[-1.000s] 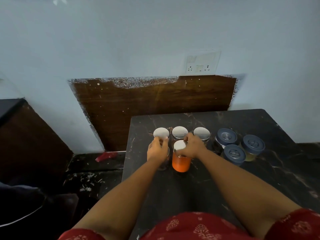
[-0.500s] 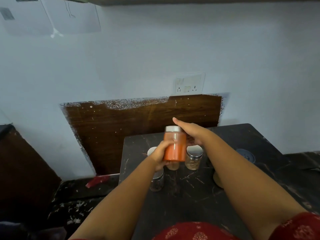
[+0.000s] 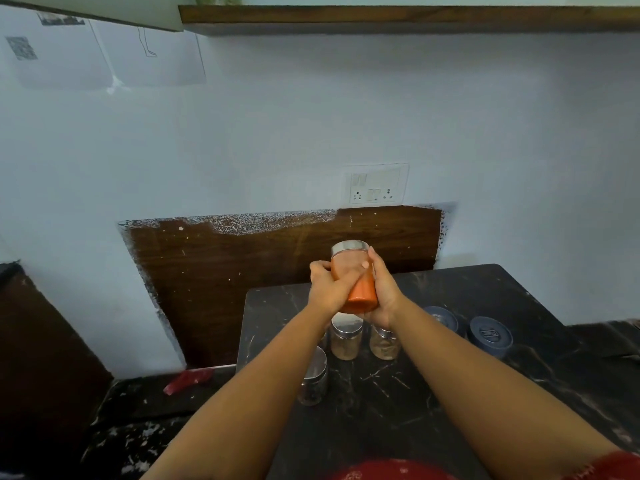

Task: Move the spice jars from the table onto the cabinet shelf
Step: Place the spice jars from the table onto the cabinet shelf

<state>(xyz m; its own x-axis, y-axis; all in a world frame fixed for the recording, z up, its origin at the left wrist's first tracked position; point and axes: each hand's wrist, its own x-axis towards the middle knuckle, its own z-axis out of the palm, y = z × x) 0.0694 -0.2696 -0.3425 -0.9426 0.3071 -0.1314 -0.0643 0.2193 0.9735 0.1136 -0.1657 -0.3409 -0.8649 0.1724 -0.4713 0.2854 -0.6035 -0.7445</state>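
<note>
1. two hands are wrapped round the orange spice jar [image 3: 356, 284], which is held upright in the air above the far part of the table [image 3: 519, 393]: the left hand [image 3: 329, 289] grips its left side and the right hand [image 3: 382, 294] cups its right side and base, probably to steady it for the lift.
2. the cabinet shelf [image 3: 408, 17] is seen high on the far wall, well above the jar, so the lift is judged barely begun.
3. three steel-lidded jars [image 3: 346, 339] are left on the table below the hands, with two blue-lidded jars [image 3: 490, 336] to the right.
4. an emblem is seen on one blue lid, but it cannot be read; no label is visible on the held jar.
</note>
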